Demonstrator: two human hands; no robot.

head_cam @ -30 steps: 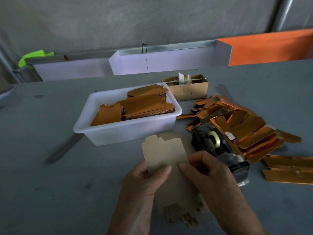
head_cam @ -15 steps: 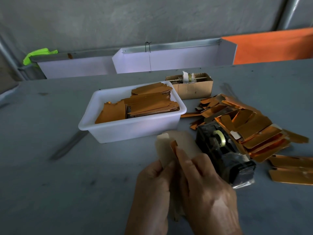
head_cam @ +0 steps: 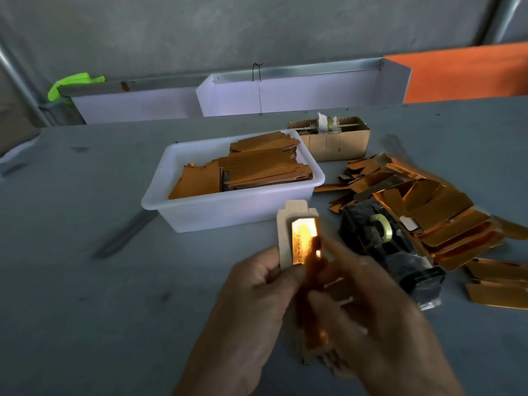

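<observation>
A flat cardboard box blank point(head_cam: 285, 238), plain brown outside and shiny gold inside, stands upright between my hands near the table's front. It is partly folded, and its gold inner face catches the light. My left hand point(head_cam: 251, 310) pinches its left edge with thumb and fingers. My right hand point(head_cam: 371, 324) grips its right side, fingers blurred with motion. The blank's lower tabs stick out below my hands.
A white plastic tub point(head_cam: 228, 207) holding stacked gold blanks stands behind my hands. To the right sit a black tape dispenser point(head_cam: 394, 250) and a loose pile of gold blanks point(head_cam: 445, 218). A small cardboard box point(head_cam: 337, 141) stands further back. White troughs point(head_cam: 300, 92) line the grey table's far edge.
The blank went from flat and brown-side-up to folded lengthwise, showing its gold inside. Both hands shifted closer together and kept hold of it.
</observation>
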